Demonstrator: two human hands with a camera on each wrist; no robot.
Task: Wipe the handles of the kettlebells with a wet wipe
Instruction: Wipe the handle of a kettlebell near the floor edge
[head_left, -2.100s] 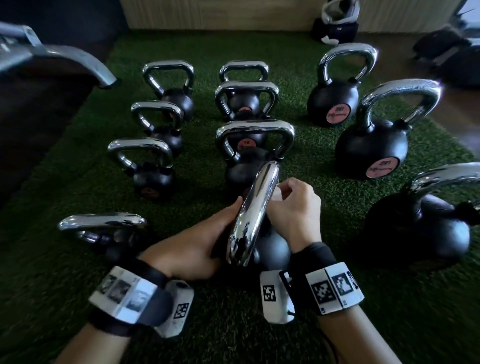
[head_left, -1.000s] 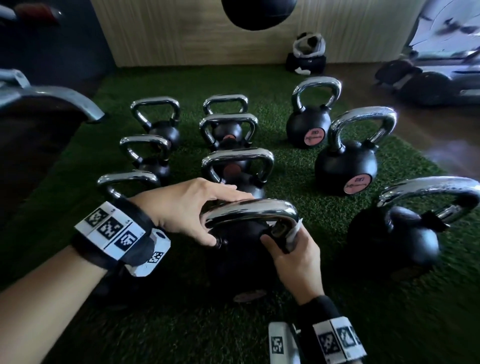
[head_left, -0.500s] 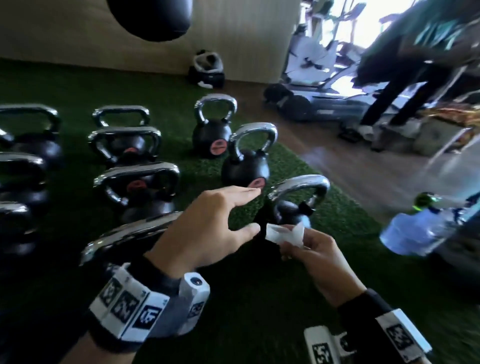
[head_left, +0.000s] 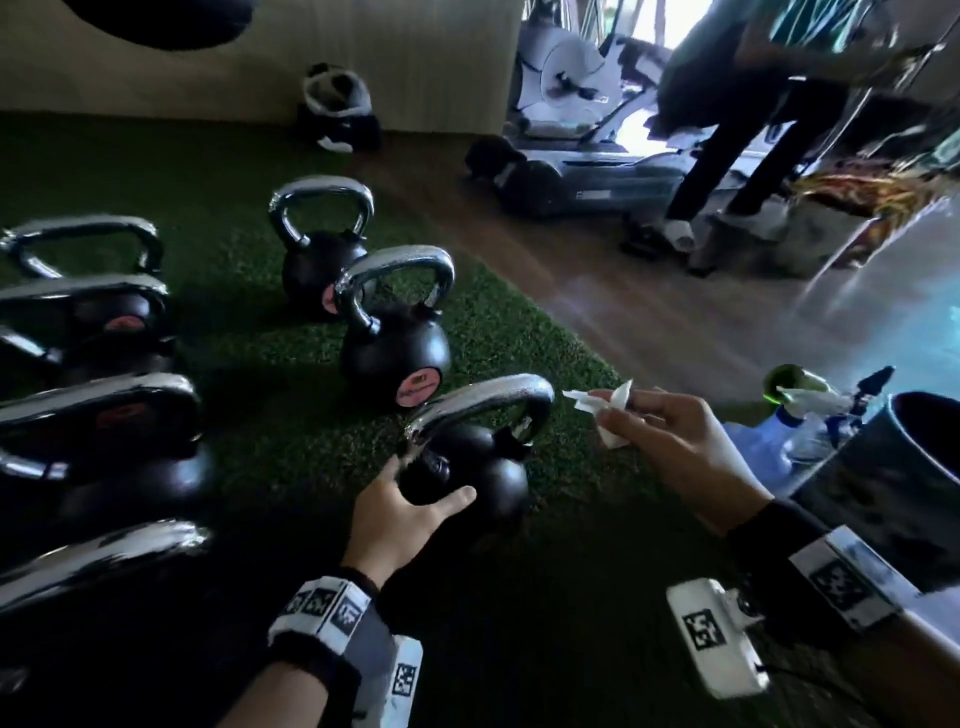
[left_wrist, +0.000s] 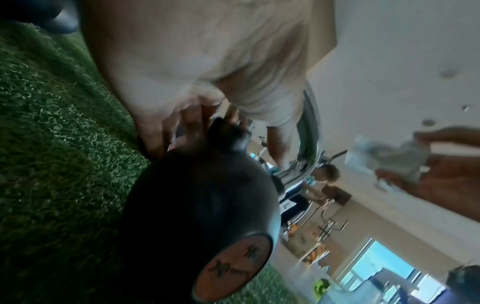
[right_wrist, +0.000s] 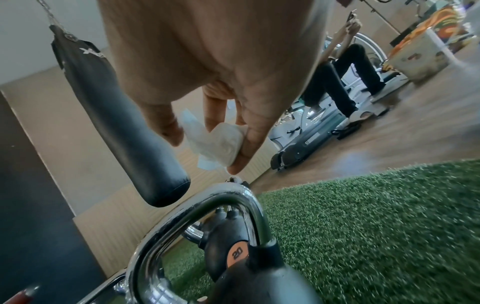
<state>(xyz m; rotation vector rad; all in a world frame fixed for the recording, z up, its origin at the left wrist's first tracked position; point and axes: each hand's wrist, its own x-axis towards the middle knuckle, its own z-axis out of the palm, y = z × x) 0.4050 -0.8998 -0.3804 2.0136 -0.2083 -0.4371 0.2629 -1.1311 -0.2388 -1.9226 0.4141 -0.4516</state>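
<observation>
A black kettlebell (head_left: 467, 480) with a chrome handle (head_left: 483, 405) stands at the right edge of the green turf (head_left: 291, 415). My left hand (head_left: 415, 499) rests against its ball, the thumb across the front and the fingers reaching to the handle's left base. In the left wrist view those fingers (left_wrist: 187, 127) look fairly straight at the neck of the kettlebell (left_wrist: 197, 205). My right hand (head_left: 670, 436) pinches a crumpled white wet wipe (head_left: 608, 410) in the air just right of the handle, not touching it. The right wrist view shows the wipe (right_wrist: 218, 142) between thumb and fingers above the handle (right_wrist: 207, 205).
Several more kettlebells (head_left: 395, 353) stand in rows to the left and behind. A spray bottle (head_left: 800, 415) and a dark bin (head_left: 909, 467) sit at the right. A person (head_left: 753, 130) uses an exercise machine on the wooden floor behind. A punching bag (right_wrist: 116, 113) hangs nearby.
The view has swung to the right. My left hand dropped from the air onto the right-hand kettlebell's ball. My right hand carried the wipe up beside that kettlebell's handle.
</observation>
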